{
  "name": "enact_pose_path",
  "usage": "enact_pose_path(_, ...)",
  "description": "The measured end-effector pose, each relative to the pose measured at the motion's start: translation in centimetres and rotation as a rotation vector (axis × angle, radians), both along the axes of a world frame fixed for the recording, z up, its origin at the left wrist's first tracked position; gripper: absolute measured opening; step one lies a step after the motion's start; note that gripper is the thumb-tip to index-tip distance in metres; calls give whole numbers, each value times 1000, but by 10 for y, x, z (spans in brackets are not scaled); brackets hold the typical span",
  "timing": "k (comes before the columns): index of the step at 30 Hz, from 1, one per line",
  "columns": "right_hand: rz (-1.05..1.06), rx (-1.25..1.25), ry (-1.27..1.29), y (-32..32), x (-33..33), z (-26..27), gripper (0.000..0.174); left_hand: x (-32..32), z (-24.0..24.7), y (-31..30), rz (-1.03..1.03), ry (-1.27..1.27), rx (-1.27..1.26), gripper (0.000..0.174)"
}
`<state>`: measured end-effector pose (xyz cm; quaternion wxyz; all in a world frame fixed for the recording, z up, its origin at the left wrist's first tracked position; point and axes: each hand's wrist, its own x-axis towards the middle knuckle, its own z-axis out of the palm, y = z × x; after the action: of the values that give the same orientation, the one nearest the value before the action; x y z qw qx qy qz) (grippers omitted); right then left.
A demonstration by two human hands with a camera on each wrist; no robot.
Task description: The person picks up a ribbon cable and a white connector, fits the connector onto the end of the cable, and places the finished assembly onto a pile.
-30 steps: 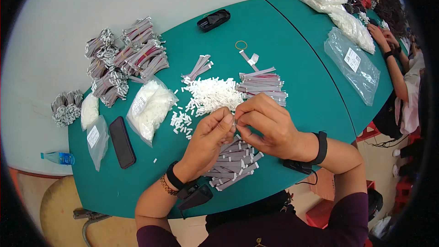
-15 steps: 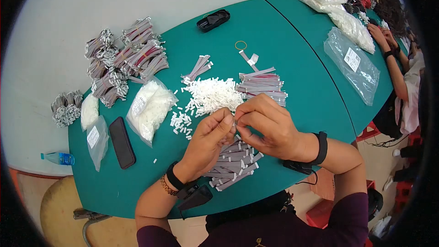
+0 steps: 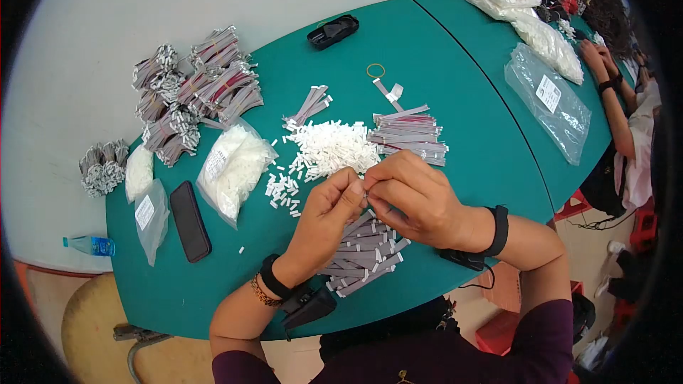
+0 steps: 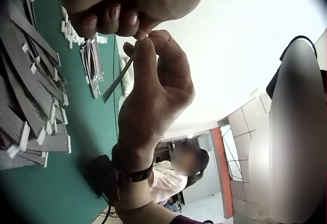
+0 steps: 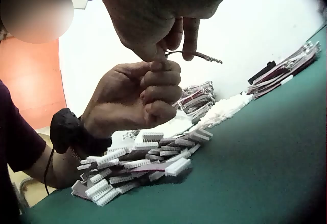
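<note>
Both hands meet fingertip to fingertip above the table's front part. My right hand point(image 3: 421, 199) pinches a thin grey ribbon cable point(image 4: 117, 82) between thumb and forefinger. In the right wrist view the cable's free end point(image 5: 212, 58) sticks out past the fingers and shows small metal contacts. My left hand point(image 3: 321, 219), its other fingers curled in, pinches a tiny pale piece at the cable's other end, mostly hidden by the fingertips. Below the hands lies a pile of grey ribbon cables with white connectors point(image 5: 127, 170). Just beyond them spreads a heap of loose white connectors point(image 3: 331, 148).
More ribbon cables point(image 3: 409, 135) lie behind my right hand. To the left are a phone point(image 3: 191, 222), a bag of white pieces point(image 3: 231, 171) and bundled cables point(image 3: 213, 78). A black case point(image 3: 333, 32) stands at the back. Another person's hands point(image 3: 597, 60) work at far right.
The right hand's fingers have shifted slightly down at the pinch, and the left wrist has turned a little. Both hands keep their hold, and the piles look the same.
</note>
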<state>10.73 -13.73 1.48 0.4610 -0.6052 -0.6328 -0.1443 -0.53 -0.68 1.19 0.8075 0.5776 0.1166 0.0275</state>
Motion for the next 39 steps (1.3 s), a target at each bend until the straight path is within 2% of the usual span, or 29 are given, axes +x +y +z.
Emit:
enact_pose_path(10,31,-6,29,0,1,0,20,-1,-1,-1,42,-41,113,23)
enact_pose_path(13,26,-1,20,0,1,2,20,-1,5,1,31,7,27,22)
enact_pose_path(20,-14,11,-88,2,-2,-2,19,-1,1,-3,66,-62,259,27)
enact_pose_path(25,26,12,58,2,-2,-2,21,-1,-2,-2,61,-76,280,26)
enact_pose_path(28,51,-27,98,0,0,2,23,1,-2,-2,47,-31,78,24)
enact_pose_path(32,92,-42,152,-2,3,9,23,2,5,7,-22,-71,48,23)
enact_pose_path(35,180,-66,510,-2,6,9,17,2,9,15,-59,-71,73,23)
enact_pose_path(38,228,-211,1069,-5,5,8,15,2,13,17,-130,-97,160,24)
enact_pose_path(39,263,-303,1096,-6,7,8,15,2,15,18,-151,-91,192,25)
